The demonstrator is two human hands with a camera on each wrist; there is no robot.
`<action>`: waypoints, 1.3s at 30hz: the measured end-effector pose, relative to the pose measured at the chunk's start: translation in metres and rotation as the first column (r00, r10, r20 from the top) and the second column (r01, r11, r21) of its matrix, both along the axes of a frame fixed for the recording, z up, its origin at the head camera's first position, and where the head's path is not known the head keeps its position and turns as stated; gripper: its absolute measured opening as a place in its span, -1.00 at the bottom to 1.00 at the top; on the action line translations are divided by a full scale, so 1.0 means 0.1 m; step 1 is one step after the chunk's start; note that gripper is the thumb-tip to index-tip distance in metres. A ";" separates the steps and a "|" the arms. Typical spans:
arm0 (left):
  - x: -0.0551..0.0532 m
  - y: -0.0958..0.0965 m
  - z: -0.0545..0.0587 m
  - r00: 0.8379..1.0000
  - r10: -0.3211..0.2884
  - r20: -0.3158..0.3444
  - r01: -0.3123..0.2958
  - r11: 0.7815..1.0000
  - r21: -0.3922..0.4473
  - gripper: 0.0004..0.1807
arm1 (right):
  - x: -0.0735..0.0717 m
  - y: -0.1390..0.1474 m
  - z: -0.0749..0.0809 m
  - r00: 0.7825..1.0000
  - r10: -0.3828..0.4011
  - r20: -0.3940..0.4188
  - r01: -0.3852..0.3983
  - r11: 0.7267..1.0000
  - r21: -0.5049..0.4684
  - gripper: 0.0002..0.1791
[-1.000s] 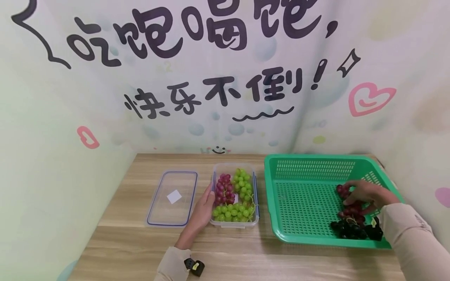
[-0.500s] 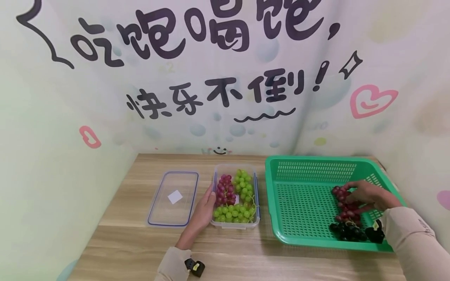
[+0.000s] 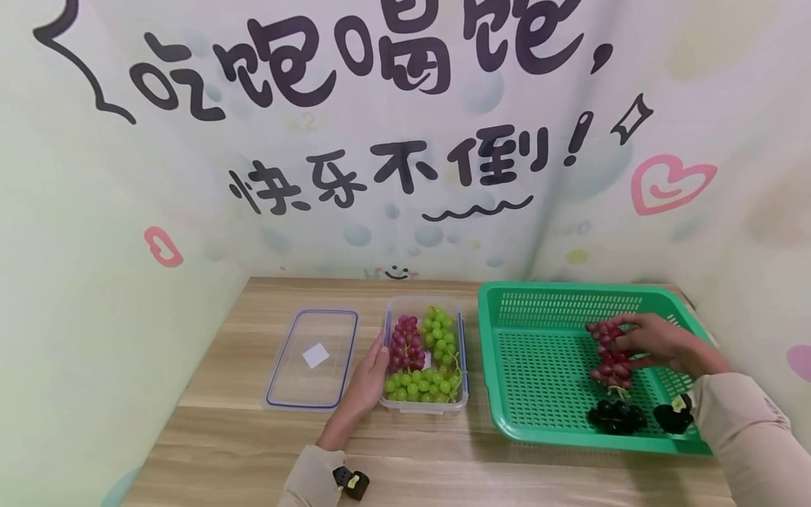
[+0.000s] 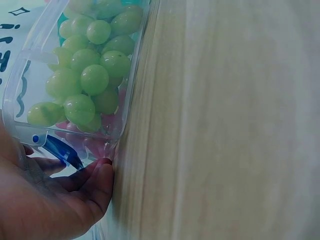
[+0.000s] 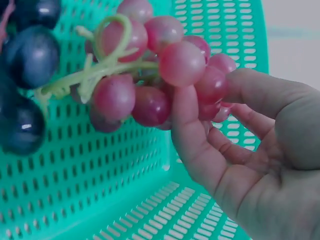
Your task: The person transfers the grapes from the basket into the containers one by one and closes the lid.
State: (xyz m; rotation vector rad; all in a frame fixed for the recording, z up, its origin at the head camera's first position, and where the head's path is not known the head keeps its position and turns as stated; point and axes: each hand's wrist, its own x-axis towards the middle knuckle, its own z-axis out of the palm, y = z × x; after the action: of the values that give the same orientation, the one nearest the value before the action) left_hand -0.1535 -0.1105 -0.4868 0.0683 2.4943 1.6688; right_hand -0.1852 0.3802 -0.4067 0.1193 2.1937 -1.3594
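My right hand (image 3: 659, 343) grips a bunch of red grapes (image 3: 607, 352) over the right part of the green basket (image 3: 526, 431). In the right wrist view, thumb and fingers close round the red grapes (image 5: 182, 62), whose green stem points left. Dark grapes (image 3: 617, 417) lie by the basket's near side. My left hand (image 3: 364, 377) holds the left side of a clear plastic container (image 3: 423, 406); in the left wrist view, its bent fingers (image 4: 100, 185) are at the lower wall beside a blue latch (image 4: 62, 150). Inside are red grapes (image 3: 405, 345) and green grapes (image 3: 421, 385).
A clear lid (image 3: 304, 391) with a blue seal lies on the wooden table (image 3: 405, 465), left of the container. Behind the table hangs a printed white cloth (image 3: 355, 253). The basket's raised rim surrounds the dark grapes.
My right hand has lifted the red grapes away from the dark ones, moving them slightly left and toward the basket's far side. My left hand stays on the container.
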 end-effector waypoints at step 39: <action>0.01 0.00 0.01 1.000 -0.007 0.000 0.007 1.000 -0.003 -0.42 | -0.22 -1.04 0.76 0.993 0.042 -0.112 -0.063 0.979 -0.193 -0.34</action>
State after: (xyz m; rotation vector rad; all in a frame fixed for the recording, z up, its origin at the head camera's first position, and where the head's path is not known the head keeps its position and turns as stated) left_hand -0.1520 -0.1107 -0.4861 0.0767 2.4939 1.6622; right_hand -0.2076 0.2763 -0.3308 -0.0869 2.1182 -1.5757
